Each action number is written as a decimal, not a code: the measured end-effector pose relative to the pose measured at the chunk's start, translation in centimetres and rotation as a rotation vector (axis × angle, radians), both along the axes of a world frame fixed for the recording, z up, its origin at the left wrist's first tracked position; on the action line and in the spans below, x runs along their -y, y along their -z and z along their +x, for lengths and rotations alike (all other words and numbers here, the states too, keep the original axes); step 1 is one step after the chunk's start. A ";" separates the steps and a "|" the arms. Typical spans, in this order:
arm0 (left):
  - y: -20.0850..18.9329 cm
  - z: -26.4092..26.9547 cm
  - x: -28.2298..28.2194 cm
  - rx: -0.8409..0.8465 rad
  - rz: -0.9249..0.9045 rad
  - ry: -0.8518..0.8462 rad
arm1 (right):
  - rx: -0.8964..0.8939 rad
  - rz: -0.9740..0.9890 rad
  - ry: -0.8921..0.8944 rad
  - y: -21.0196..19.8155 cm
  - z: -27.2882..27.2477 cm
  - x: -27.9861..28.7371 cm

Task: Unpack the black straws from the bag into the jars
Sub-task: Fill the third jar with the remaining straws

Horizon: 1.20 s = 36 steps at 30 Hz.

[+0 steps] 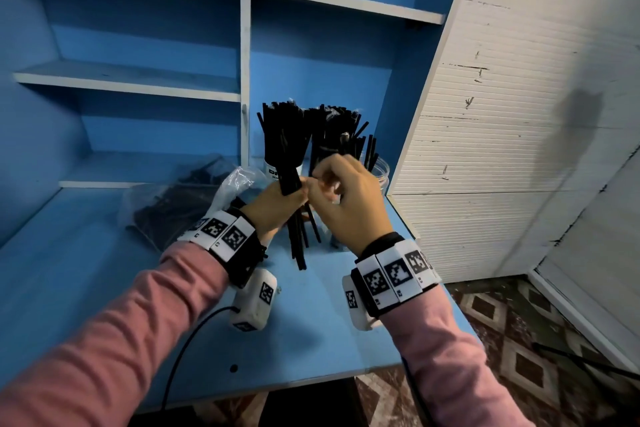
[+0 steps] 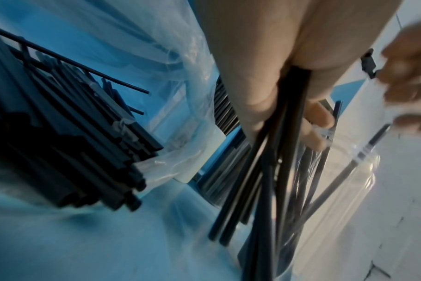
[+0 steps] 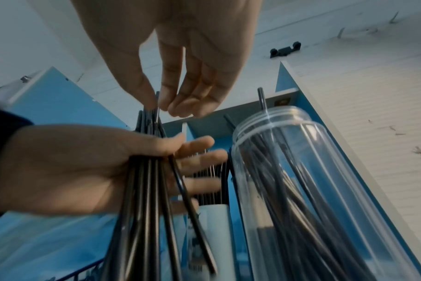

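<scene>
**Left grip full of straws, right grip pinching one out**

I see thin black straws (image 1: pixel 294 191), long and matte, bunched upright in my left hand (image 1: pixel 273 204) above the blue counter (image 1: pixel 104 288), ends fanning out. More straws lie in the clear plastic bag (image 1: pixel 166 208) to the left. Two jars at the back are packed full: a labelled jar (image 1: pixel 277 170) and a second jar (image 1: pixel 329 149) beside it. A clear jar (image 3: pixel 312 171) at right holds a loose few.

Left grip: thumb clamps the bunch against the palm, fingers partly extended. Right hand (image 1: pixel 346 198): thumb and fingertips (image 3: pixel 166 102) pinch one straw top.

Blue shelf unit (image 1: pixel 242 80) behind; white ribbed panel (image 1: pixel 519 114) right; patterned floor (image 1: pixel 519 357) below.
</scene>
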<state>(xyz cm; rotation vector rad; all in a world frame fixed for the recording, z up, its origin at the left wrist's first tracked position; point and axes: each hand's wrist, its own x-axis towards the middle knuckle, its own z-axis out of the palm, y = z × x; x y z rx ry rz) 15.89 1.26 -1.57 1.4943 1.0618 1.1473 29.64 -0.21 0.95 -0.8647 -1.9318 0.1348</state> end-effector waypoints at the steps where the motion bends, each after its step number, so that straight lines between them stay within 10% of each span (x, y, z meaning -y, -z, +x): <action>1: -0.1 -0.2 -0.2 0.060 -0.008 -0.026 | 0.031 -0.026 -0.016 0.5 0.0 0.0; 14: -1.2 -0.4 -0.6 0.271 -0.037 -0.199 | 0.421 -0.140 0.157 2.9 -3.5 0.3; 36: -4.9 -4.0 -1.6 0.502 0.122 -0.393 | 0.561 -0.446 0.326 2.4 -3.3 0.0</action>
